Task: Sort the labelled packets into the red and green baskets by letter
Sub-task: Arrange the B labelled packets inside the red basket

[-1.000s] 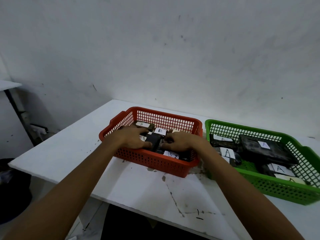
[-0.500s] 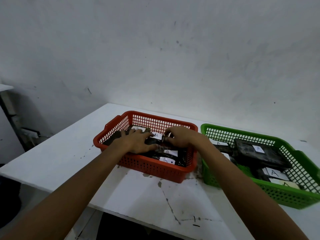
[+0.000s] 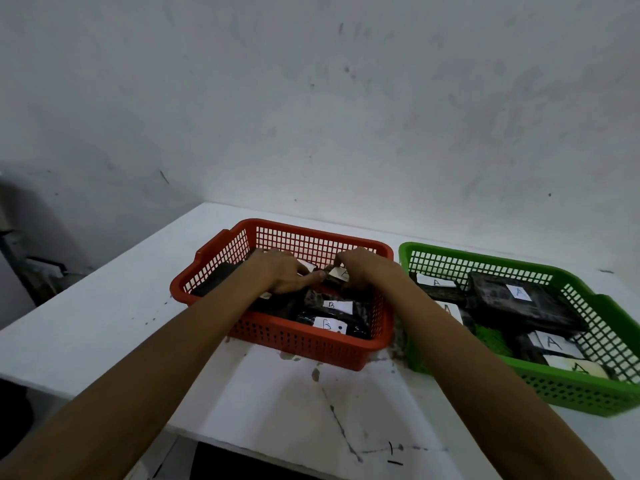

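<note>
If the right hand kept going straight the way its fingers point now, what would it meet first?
The right hand points away and slightly left, inside the red basket. It already touches a white-labelled packet; beyond that, probably the left hand fingertips, then the basket's far wall. Depth is uncertain.

Two bare arms reach up from the bottom of the frame toward the middle. The left arm comes from the lower left corner and the right arm from the lower right. They get closer as they go, so the two hands are near each other. The left hand (image 3: 277,271) lies palm down with its fingers (image 3: 310,277) pointing right. The right hand (image 3: 363,268) is curled, and its fingers (image 3: 341,263) bend toward the left hand. Both arms are stretched out long and straight.
</note>
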